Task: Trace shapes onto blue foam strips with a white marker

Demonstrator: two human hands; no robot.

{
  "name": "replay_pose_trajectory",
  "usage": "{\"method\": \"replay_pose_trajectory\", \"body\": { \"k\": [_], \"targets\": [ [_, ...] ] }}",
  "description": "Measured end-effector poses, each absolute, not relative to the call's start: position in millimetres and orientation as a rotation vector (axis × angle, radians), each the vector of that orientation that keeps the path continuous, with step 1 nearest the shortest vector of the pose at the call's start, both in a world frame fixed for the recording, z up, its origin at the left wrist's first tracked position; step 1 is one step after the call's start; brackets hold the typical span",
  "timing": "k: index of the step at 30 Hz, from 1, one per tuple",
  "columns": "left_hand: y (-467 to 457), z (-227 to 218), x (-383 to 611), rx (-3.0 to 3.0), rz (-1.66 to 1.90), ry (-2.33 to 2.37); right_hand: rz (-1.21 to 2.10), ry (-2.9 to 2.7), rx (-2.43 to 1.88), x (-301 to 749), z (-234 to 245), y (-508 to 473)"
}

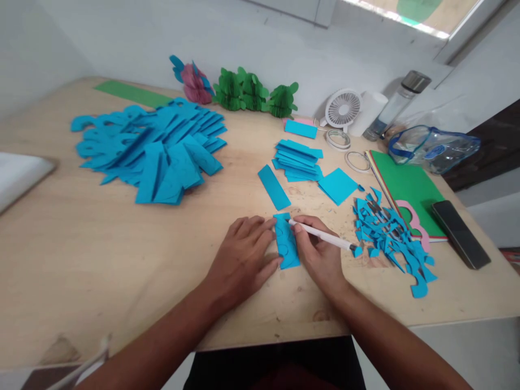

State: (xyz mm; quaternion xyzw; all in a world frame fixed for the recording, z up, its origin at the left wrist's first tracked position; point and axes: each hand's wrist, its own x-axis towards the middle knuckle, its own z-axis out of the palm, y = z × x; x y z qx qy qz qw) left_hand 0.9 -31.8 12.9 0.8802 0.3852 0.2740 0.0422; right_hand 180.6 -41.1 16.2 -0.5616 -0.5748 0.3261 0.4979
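Note:
A small blue paper strip point(287, 250) with curved lines drawn on it lies on the wooden table in front of me. My left hand point(247, 252) rests flat at its left side, fingers stretched out and touching its edge. A white pen point(325, 235) is pinched in my right hand point(319, 252), its tip at the upper part of the strip. Just above lies another blue strip point(274, 187). Behind it are a stack of folded blue paper strips point(298, 160) and a square blue piece point(338, 186).
Left: a big heap of blue cut paper point(154, 146). Right: blue scraps point(392, 233), a green paper stack point(414, 189), a phone point(461, 234). Along the wall: green paper ornaments point(252, 91), a small fan point(343, 108), a bottle point(396, 105), tape rolls point(338, 139) and a clear pouch point(434, 149).

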Motion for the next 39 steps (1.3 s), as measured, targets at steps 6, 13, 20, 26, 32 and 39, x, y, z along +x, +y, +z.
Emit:
{"method": "replay_pose_trajectory", "body": {
  "k": [6,13,20,26,32,39],
  "targets": [
    [-31.9,11.1,1.4,2.684,0.829,1.184,0.791,-1.409,-1.372,179.6,21.8,-42.2],
    [-31.8,13.0,0.7,2.666,0.805,1.181,0.721,-1.483,-1.415,178.5,23.8,-41.7],
    [-31.6,14.8,0.3,2.655,0.804,1.175,0.699,-1.507,-1.414,178.3,23.6,-42.3],
    [-31.9,15.2,0.7,2.666,0.775,1.193,0.712,-1.503,-1.412,179.4,21.8,-42.0],
    [-31.8,13.1,0.4,2.654,0.797,1.188,0.734,-1.527,-1.385,180.7,18.7,-42.2],
    [-32.1,10.5,0.3,2.640,0.804,1.192,0.806,-1.546,-1.365,178.9,17.3,-41.6]
  ]
}}
